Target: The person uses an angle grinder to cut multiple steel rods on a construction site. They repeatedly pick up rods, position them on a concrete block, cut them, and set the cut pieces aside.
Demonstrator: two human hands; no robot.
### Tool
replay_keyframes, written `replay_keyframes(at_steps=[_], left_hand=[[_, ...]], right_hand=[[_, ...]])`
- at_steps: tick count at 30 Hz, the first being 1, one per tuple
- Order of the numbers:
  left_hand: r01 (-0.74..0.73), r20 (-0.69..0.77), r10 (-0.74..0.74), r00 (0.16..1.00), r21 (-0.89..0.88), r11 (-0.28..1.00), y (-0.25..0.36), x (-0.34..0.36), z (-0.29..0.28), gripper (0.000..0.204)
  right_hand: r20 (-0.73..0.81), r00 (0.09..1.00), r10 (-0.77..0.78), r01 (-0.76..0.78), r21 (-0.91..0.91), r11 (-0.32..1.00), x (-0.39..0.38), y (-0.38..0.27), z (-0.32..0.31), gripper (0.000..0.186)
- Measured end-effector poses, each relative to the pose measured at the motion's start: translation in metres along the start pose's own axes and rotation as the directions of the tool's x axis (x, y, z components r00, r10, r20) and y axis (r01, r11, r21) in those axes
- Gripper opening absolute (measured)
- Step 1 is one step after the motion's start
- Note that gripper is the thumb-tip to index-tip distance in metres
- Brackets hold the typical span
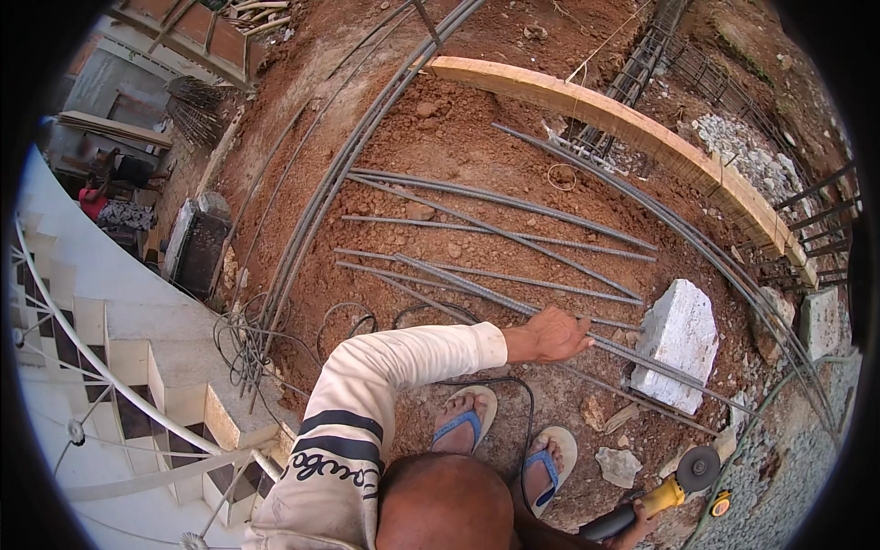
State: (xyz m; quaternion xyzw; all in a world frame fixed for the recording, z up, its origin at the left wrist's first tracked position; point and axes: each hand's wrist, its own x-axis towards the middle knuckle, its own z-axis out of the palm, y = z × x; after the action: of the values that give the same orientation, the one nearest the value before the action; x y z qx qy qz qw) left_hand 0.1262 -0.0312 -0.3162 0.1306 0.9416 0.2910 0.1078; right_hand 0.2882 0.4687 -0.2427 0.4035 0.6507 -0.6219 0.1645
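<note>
My left hand (553, 336), at the end of a cream sleeve, is closed around a ribbed steel rebar (477, 295) just left of a white-topped block (680, 339). That rebar slants down to the right and lies across the block's lower part. At the lower right, my right hand (634, 530) grips the body of a yellow and black angle grinder (664, 498). Its dark round disc (699, 469) points up and to the right, apart from the rebars. Whether the disc is spinning cannot be told. More cut rebars (500, 194) lie on the reddish soil beyond my left hand.
A long timber board (623, 115) arches across the far right. Long rebars (353, 165) run along the left, near tangled wire (243, 353). A yellow and black tape measure (721, 502) lies beside the grinder. A person (96, 197) sits far left, beyond white stairs (137, 321).
</note>
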Motion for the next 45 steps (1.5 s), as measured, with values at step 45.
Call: replay_keyframes(at_steps=[45], left_hand=[[0.050, 0.178, -0.099, 0.979, 0.260, 0.964, -0.065, -0.100, -0.053, 0.045]], right_hand=[[0.170, 0.920, -0.352, 0.391, -0.416, 0.821, 0.012, -0.096, 0.080, 0.073]])
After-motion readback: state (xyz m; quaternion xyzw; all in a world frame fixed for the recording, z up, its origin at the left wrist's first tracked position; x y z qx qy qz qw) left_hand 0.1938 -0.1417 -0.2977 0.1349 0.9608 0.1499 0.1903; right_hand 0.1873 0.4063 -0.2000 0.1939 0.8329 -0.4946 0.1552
